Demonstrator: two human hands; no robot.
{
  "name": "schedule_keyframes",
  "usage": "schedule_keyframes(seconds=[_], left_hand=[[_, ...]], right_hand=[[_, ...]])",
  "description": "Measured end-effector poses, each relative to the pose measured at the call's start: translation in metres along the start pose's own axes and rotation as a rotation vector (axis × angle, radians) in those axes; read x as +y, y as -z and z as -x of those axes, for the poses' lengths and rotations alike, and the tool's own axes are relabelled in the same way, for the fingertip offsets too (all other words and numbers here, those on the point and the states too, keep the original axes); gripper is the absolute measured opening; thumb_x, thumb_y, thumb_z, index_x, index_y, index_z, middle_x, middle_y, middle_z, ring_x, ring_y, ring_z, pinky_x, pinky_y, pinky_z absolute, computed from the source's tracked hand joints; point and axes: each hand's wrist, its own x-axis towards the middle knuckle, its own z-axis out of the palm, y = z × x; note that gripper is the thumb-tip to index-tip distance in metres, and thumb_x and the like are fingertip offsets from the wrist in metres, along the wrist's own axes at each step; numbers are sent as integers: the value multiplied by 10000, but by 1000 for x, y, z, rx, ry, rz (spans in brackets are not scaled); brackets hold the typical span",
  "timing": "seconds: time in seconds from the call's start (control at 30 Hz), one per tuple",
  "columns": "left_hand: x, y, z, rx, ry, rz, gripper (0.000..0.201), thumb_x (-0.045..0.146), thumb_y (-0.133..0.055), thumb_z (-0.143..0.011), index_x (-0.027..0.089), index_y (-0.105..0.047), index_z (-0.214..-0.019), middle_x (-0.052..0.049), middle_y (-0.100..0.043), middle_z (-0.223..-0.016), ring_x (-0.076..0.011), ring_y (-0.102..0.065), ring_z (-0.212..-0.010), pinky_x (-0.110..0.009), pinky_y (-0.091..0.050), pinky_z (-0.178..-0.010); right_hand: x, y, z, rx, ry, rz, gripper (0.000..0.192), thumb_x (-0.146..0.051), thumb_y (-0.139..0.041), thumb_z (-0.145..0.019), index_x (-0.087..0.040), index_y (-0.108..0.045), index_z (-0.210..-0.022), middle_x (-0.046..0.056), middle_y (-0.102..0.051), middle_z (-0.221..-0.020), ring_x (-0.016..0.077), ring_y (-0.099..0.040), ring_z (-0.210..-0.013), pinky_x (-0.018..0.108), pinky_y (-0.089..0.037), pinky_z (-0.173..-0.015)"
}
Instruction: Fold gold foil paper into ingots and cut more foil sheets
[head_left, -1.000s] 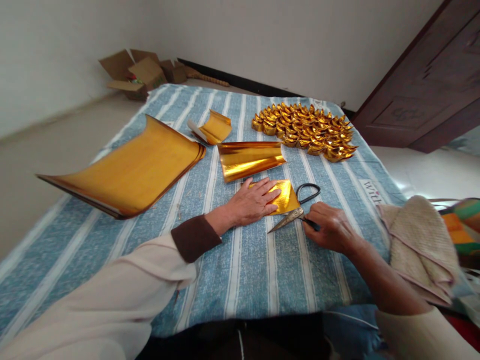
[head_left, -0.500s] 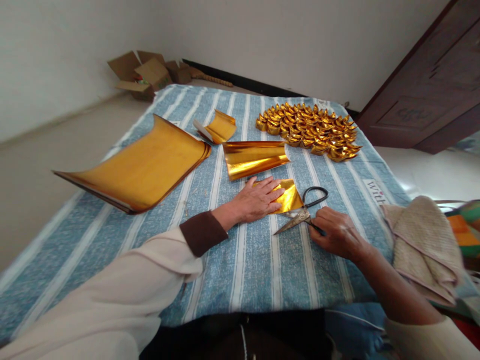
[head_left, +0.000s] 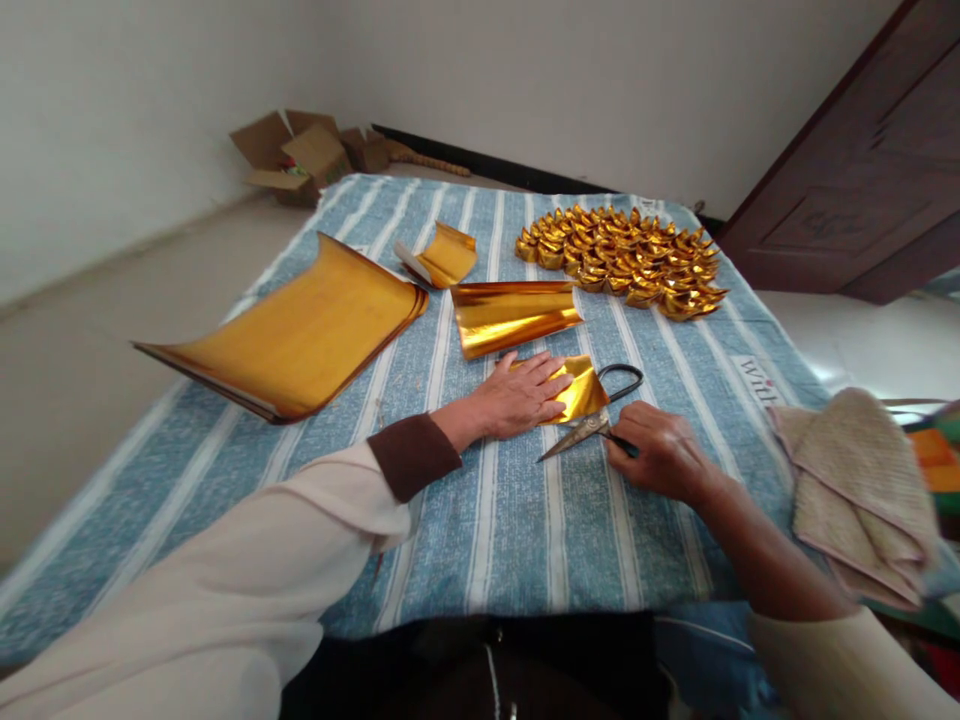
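Flat on a small piece of gold foil paper (head_left: 586,392) lies my left hand (head_left: 517,396), fingers stretched out and pressing it to the table. My right hand (head_left: 654,448) is closed around one black handle of a pair of scissors (head_left: 592,428). The blades are spread, pointing left; one blade is partly hidden by the foil's near right edge. A curled gold sheet (head_left: 517,318) rests just beyond my left hand. Farther left is a big stack of gold foil sheets (head_left: 300,330) with upturned ends, and near it a smaller curled stack (head_left: 444,256).
Many folded gold ingot shapes (head_left: 619,258) stand grouped at the far right of the striped tablecloth (head_left: 517,540). A beige towel (head_left: 862,490) lies at the right edge. Open cardboard boxes (head_left: 300,160) sit on the floor at the far left; a dark red door (head_left: 840,170) is at right.
My right hand has brought the scissors slightly left, closer against the foil piece's edge. My left hand still presses on the foil. The whole view has shifted a little.
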Motion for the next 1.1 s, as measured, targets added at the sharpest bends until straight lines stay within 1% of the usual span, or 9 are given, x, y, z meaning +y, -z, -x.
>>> schedule_keyframes(seconds=[0.17,0.4,0.57,0.77,0.87,1.0,1.1], left_hand=[[1,3,0,-33,10,10,553,503,-215,-989,282,-273,-1492,-49,-168,-1596,-269,-132,-1458,-546,-133,-1116],[1,4,0,-30,-5,19,554,492,-220,-990,271,-278,-1494,-48,-193,-1590,-278,-117,-1460,-537,-123,-1122],[0,4,-1,-39,10,45,566,509,-259,-978,278,-280,-1494,-37,-175,-1595,-305,-126,-1455,-538,-98,-1129],[1,5,-1,-46,9,30,557,495,-229,-989,274,-271,-1498,-44,-177,-1595,-300,-131,-1455,-548,-109,-1125],[0,5,-1,-42,-4,16,562,496,-235,-986,261,-281,-1495,-58,-193,-1590,-297,-128,-1456,-555,-122,-1119],[0,5,-1,-31,-11,15,551,486,-236,-985,268,-294,-1487,-50,-229,-1581,-295,-131,-1455,-550,-131,-1119],[0,4,-2,-33,-13,10,561,490,-223,-985,259,-282,-1492,-54,-224,-1582,-287,-130,-1456,-548,-133,-1121]], right_hand=[[-4,1,2,8,22,8,237,-141,-531,-820,-189,-524,-587,26,-518,-615,152,-476,-631,297,-339,-603],[-5,4,12,5,-2,-8,242,-147,-538,-819,-192,-521,-582,17,-504,-606,149,-475,-626,291,-342,-602],[-6,2,4,1,-17,4,237,-161,-538,-819,-189,-529,-584,25,-525,-619,151,-482,-633,294,-336,-597],[-12,-4,-8,10,-6,5,211,-150,-530,-808,-185,-539,-600,26,-537,-624,153,-488,-645,297,-331,-602],[-14,-4,-6,13,-7,-7,216,-146,-527,-809,-187,-535,-596,23,-532,-621,149,-484,-643,294,-325,-599],[-16,-1,1,12,-4,-16,220,-139,-529,-804,-192,-530,-590,17,-520,-617,147,-474,-640,290,-326,-603],[-16,0,2,19,-9,-6,220,-133,-529,-799,-192,-531,-587,18,-521,-617,149,-470,-640,294,-325,-602]])
